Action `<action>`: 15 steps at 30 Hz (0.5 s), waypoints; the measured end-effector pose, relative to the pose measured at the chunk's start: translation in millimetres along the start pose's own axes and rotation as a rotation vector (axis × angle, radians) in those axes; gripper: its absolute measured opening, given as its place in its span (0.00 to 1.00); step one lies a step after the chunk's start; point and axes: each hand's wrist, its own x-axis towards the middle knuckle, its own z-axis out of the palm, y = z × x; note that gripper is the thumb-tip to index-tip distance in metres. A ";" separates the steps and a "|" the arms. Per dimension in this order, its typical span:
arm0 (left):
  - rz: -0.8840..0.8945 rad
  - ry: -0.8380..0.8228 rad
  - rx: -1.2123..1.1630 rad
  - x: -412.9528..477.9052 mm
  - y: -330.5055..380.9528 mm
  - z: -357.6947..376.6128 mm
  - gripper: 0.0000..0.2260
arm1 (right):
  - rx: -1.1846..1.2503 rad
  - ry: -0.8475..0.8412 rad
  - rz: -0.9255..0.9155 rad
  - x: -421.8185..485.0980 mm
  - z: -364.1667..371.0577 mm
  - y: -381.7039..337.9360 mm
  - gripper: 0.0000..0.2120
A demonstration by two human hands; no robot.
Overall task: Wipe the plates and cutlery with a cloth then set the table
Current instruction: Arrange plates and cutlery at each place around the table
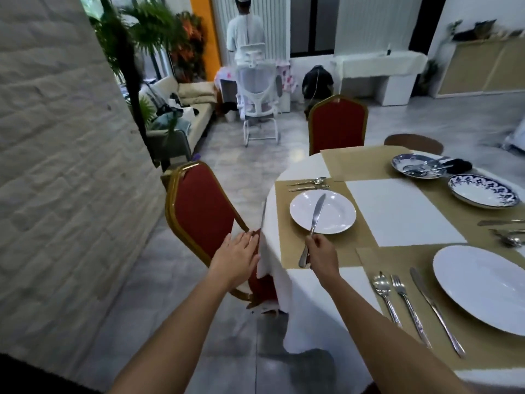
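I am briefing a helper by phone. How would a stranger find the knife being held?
Find the round table, then the white plate at its left edge. The knife slants across that plate; unlike the other knives, a right hand grips its handle.

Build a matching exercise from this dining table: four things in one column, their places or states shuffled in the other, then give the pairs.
Column A
1. knife
2. left hand
3. fork
4. blue-patterned dish

Column B
a. touches the red chair
b. holds loose cutlery
c. gripped by the right hand, blade over the small white plate
d. lies on the mat beyond that plate

Pairs: 1-c, 2-a, 3-d, 4-b
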 end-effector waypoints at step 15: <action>0.434 0.153 0.023 143.4 -183.3 -5.2 0.26 | -0.049 0.388 0.108 63.7 158.8 -59.5 0.14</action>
